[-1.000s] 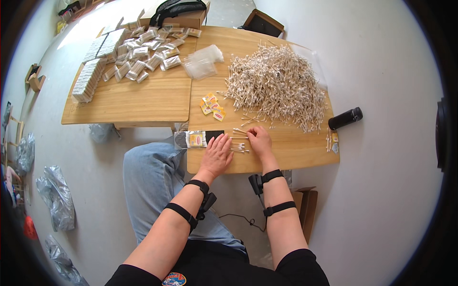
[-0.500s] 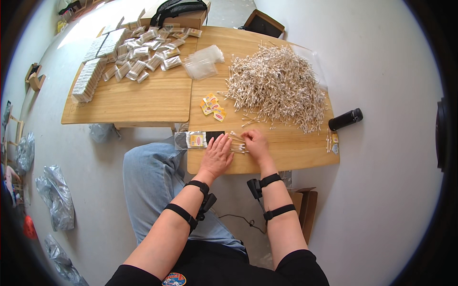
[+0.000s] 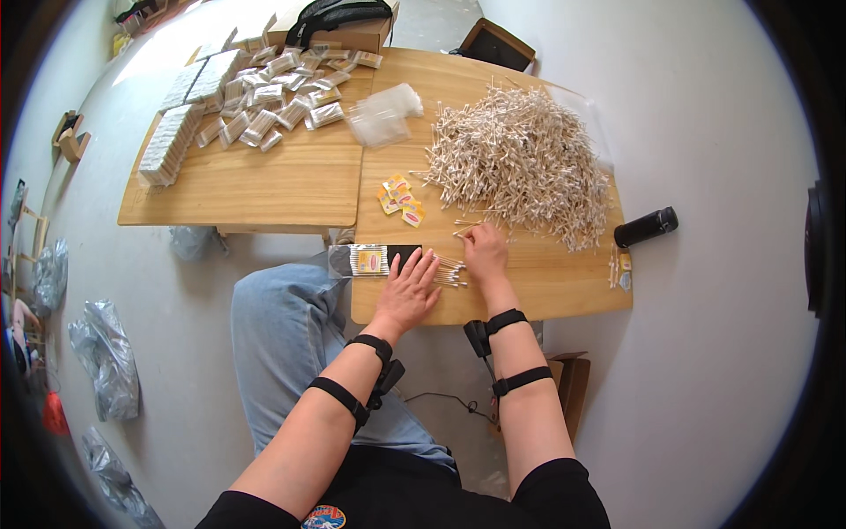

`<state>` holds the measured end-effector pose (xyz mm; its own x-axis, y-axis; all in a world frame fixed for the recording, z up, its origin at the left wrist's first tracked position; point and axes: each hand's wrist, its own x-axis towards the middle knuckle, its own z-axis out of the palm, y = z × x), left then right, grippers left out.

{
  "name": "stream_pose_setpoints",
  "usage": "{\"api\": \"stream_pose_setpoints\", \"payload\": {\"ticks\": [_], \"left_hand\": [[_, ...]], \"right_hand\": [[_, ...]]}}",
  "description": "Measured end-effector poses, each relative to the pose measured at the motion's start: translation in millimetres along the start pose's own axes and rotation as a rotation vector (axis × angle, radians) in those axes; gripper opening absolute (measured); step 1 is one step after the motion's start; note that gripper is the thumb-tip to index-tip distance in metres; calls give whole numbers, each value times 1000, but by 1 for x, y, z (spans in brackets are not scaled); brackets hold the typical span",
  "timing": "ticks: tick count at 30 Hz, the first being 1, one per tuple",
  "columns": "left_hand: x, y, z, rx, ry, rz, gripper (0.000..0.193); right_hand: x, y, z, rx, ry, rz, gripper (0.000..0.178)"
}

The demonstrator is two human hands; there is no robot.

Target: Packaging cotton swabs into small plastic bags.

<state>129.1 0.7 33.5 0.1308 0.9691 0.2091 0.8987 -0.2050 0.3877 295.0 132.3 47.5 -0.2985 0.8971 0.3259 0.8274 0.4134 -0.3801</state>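
My left hand (image 3: 408, 286) lies flat, fingers spread, over a black strip (image 3: 404, 252) and a row of loose cotton swabs (image 3: 449, 275) whose tips stick out past my fingers. To its left is a clear bag (image 3: 339, 261) holding cotton swabs and a yellow card (image 3: 369, 260), at the table's near edge. My right hand (image 3: 486, 254) is closed in a pinch by the near side of the large swab heap (image 3: 520, 159). A cotton swab (image 3: 463, 232) pokes out from its fingertips; whether it holds more than one I cannot tell.
Several yellow cards (image 3: 403, 199) and clear empty bags (image 3: 386, 115) lie mid-table. Filled swab packs (image 3: 264, 110) are scattered at the back left beside stacked packs (image 3: 172, 145). A black cylinder (image 3: 646, 227) sits at the right edge. A cardboard box (image 3: 357, 35) stands behind.
My right hand has moved up and slightly right, away from the swab row toward the heap, and a swab now shows at its fingertips. My left hand stays over the black strip.
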Motion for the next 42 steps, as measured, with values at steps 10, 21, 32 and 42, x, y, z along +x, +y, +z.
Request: {"api": "stream_pose_setpoints", "payload": {"ticks": [10,21,32,42], "left_hand": [[0,-1,2,3,14,16,61],[0,-2,1,29,-2,0,62],[2,1,4,-32,5,-5,64],[11,5,13,-108,-3,-17,65]], "right_hand": [[4,-14,-5,171,57,84,7],[2,-29,-3,83,-213,-33,7],[-60,-2,-12,237,98,23,46],[-85,-25,-16,-219,-276,-101,77]]}}
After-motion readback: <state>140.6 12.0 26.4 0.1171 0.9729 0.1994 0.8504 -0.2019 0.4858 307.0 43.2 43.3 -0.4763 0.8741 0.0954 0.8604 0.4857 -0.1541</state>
